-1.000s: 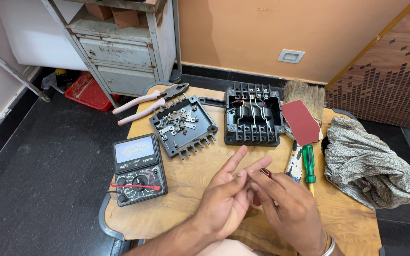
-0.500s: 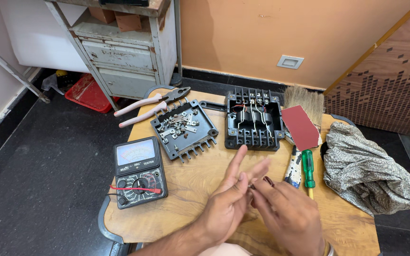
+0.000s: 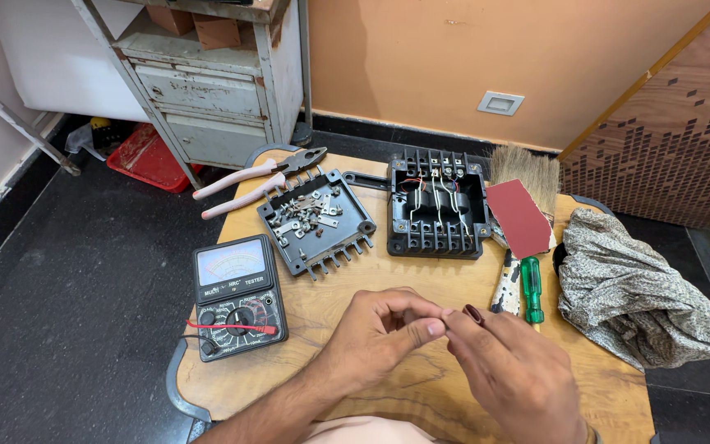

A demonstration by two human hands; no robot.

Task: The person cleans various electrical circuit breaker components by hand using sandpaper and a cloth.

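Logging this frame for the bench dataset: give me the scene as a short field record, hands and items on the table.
surface: round wooden table
left hand: fingertips pinched, meeting the right hand
right hand: pinching a small dark piece, kind unclear
meter: analog multimeter at left, red probe lying across it
tray: black lid holding loose metal parts
housing: open black terminal box with wires inside
tools: pliers, green screwdriver, brush under red sandpaper
cloth: crumpled patterned rag at right
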